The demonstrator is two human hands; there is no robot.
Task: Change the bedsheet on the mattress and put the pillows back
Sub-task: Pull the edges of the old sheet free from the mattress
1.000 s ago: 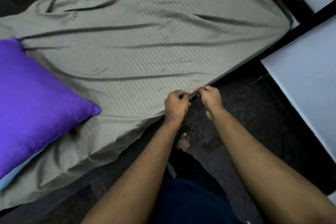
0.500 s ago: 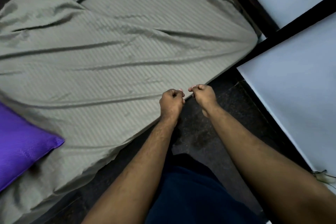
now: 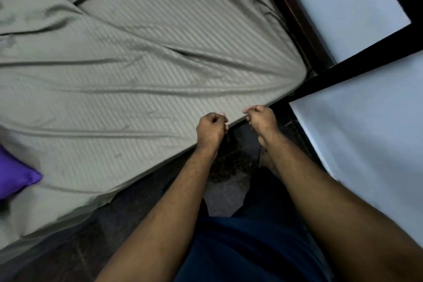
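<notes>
A grey-green striped bedsheet covers the mattress, creased with long folds running toward the near right corner. My left hand grips the sheet's near edge with curled fingers. My right hand pinches the same edge a short way to the right, close to the mattress corner. The sheet hangs loose over the near side further left. Only the tip of a purple pillow shows on the sheet at the left edge of view.
Dark stone floor runs between the mattress and a pale wall panel on the right. A dark frame crosses between two pale panels. My legs in dark blue trousers stand close to the bed.
Both hands have slid right along the sheet's edge toward the corner and now sit further apart. My view has swung right, so the purple pillow has nearly left the frame.
</notes>
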